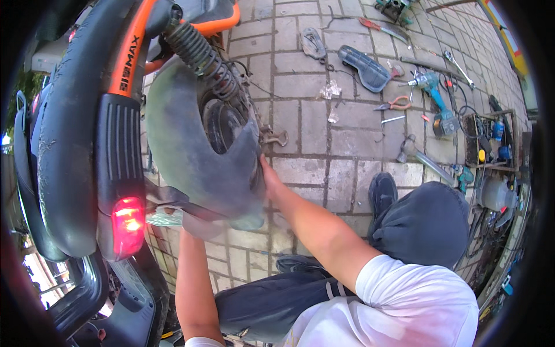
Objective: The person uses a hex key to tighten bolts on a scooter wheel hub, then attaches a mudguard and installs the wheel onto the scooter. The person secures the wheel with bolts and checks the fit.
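A dusty grey rear mudguard (pixel 191 156) curves around the scooter's rear wheel (pixel 222 124), its lower end smeared by motion. My right hand (pixel 267 173) grips the right edge of the mudguard, its fingers hidden behind it. Below the mudguard's lower left part is my left hand (pixel 199 226), blurred and mostly covered, so its fingers cannot be made out. A coil-spring shock absorber (pixel 202 55) rises above the wheel. To the left are the scooter's orange side trim (pixel 132 52) and its lit red tail light (pixel 128 225).
On the paving (pixel 300 173) to the right lie a dark plastic cover (pixel 365 68), pliers (pixel 394 104), a cordless impact wrench (pixel 433 98), a hammer (pixel 422 156) and a ratchet wrench (pixel 459 69). A tool crate (pixel 491 139) stands at the far right. My shoe (pixel 383 196) rests nearby.
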The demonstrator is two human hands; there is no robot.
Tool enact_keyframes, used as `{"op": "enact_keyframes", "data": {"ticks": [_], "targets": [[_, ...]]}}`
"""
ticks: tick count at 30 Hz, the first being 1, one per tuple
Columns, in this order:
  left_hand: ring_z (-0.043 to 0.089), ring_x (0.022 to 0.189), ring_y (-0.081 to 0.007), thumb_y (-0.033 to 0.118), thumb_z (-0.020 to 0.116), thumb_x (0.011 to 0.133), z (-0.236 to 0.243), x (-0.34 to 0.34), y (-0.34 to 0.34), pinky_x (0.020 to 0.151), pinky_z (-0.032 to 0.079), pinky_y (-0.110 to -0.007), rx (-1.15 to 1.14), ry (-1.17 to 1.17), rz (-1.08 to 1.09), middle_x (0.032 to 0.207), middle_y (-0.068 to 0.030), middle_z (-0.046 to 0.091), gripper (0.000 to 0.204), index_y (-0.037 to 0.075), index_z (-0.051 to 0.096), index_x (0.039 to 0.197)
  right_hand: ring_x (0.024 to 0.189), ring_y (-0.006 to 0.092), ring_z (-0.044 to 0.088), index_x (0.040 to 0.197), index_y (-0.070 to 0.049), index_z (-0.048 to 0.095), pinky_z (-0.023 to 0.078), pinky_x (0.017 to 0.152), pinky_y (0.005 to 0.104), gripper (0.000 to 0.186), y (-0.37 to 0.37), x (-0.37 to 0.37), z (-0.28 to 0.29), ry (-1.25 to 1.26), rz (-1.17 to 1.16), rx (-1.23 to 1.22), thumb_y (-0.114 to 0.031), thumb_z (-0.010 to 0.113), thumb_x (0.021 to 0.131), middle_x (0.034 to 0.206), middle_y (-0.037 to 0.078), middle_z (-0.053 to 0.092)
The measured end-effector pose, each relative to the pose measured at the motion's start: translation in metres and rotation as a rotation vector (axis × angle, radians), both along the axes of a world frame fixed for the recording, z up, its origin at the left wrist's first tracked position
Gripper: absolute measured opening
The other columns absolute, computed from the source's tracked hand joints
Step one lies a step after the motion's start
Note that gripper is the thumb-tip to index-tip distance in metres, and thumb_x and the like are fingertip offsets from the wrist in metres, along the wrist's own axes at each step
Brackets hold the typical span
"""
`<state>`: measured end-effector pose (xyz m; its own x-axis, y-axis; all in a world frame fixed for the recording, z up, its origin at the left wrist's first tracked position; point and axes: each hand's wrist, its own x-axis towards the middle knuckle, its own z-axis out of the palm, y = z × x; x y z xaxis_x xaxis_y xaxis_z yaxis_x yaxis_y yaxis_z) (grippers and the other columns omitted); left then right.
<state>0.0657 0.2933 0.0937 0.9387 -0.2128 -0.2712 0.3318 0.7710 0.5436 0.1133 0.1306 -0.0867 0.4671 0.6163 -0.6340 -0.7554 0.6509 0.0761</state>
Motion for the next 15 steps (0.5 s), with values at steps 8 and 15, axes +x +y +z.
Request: {"op": "enact_keyframes", "data": {"ticks": [8,15], "targets": [[0.042,0.134,-0.0304,0.049,0.046,0.097,-0.02,-0.017,0.07,0.115,0.029,-0.048,0.254,0.109,0.202,0.147,-0.0083,0.046,0.057,0.013,0.046,0.142,0.133,0.0313,0.047,0.144,-0.008,0.044,0.033,0.114,0.0502,0.08,0.008,-0.046,0.05,0.204,-0.101,0.343,-0.07,0.029,0.095,0.146,0.012,0.048],[0.043,0.134,-0.0291,0.057,0.048,0.094,0.007,-0.015,0.036,0.115,0.029,-0.049,0.202,0.201,0.254,0.146,-0.0058,0.047,0.064,0.014,0.048,0.141,0.126,0.032,0.053,0.14,0.0,0.044,0.041,0.108,0.0509,0.068,0.033,-0.046,-0.001,0.116,-0.241,0.236,-0.054,0.045,0.099,0.139,0.017,0.053]]}}
